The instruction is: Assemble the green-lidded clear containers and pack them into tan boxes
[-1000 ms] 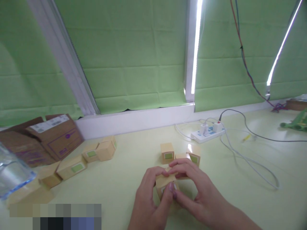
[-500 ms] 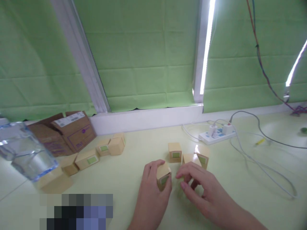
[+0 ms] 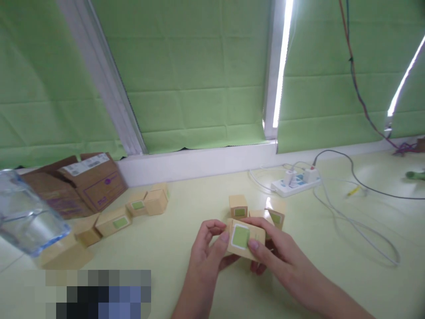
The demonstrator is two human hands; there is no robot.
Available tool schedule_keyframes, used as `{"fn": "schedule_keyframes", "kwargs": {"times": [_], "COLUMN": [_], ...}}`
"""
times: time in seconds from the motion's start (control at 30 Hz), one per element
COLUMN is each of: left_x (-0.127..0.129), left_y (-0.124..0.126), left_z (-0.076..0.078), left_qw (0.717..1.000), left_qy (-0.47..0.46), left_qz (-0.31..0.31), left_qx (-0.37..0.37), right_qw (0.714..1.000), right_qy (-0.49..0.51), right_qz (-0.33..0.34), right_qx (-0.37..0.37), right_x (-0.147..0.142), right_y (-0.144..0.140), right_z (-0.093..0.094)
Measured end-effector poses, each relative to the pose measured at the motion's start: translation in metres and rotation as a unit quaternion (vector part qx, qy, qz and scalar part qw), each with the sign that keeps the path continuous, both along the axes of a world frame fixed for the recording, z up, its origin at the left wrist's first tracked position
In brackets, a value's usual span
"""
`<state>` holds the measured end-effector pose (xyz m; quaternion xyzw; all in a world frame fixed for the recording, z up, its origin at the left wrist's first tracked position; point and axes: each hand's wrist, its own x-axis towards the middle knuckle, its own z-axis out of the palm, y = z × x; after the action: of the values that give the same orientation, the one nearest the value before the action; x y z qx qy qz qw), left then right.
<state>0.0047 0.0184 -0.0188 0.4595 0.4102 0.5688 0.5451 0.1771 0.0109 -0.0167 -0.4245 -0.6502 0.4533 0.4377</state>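
**Both hands on 1 labelled box**

While I look down at the pale green table [image 3: 332,274], my left hand [image 3: 207,254] and right hand [image 3: 282,261] together grasp 1 small tan carton [image 3: 245,239] with a green label facing me. My left thumb presses its left edge and my right thumb its lower right corner, with the other fingers curled behind, so the carton is raised just above the tabletop at about 6 o'clock in my view.

Just beyond it, toward 12 o'clock, 3 more small cartons [image 3: 238,206] stand close together on the table. Farther off at 1 o'clock lies a white power strip [image 3: 295,184] with plugs and loose cables trailing to 3 o'clock. At 9 o'clock a scatter of similar cartons [image 3: 113,221] lies near an open brown cardboard box [image 3: 89,181]. A clear plastic bottle [image 3: 26,217] blurs the near left edge.
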Motion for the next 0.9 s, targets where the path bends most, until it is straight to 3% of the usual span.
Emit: {"fn": "schedule_keyframes", "kwargs": {"times": [0.27,0.43,0.9], "left_x": [-0.008,-0.009,-0.017], "left_y": [-0.002,-0.009,-0.008], "left_z": [0.008,0.019,0.013], "left_qw": [0.993,0.985,0.974], "left_qy": [0.033,0.068,0.107], "left_qz": [-0.102,-0.151,-0.196], "left_qx": [0.052,0.042,0.034], "right_qw": [0.995,0.986,0.979], "right_qy": [-0.022,-0.036,-0.073], "right_qz": [-0.039,-0.046,-0.002], "right_qx": [0.09,0.156,0.188], "right_x": [0.011,0.014,0.017], "right_y": [0.0,0.004,0.005], "right_z": [-0.002,0.004,0.013]}}
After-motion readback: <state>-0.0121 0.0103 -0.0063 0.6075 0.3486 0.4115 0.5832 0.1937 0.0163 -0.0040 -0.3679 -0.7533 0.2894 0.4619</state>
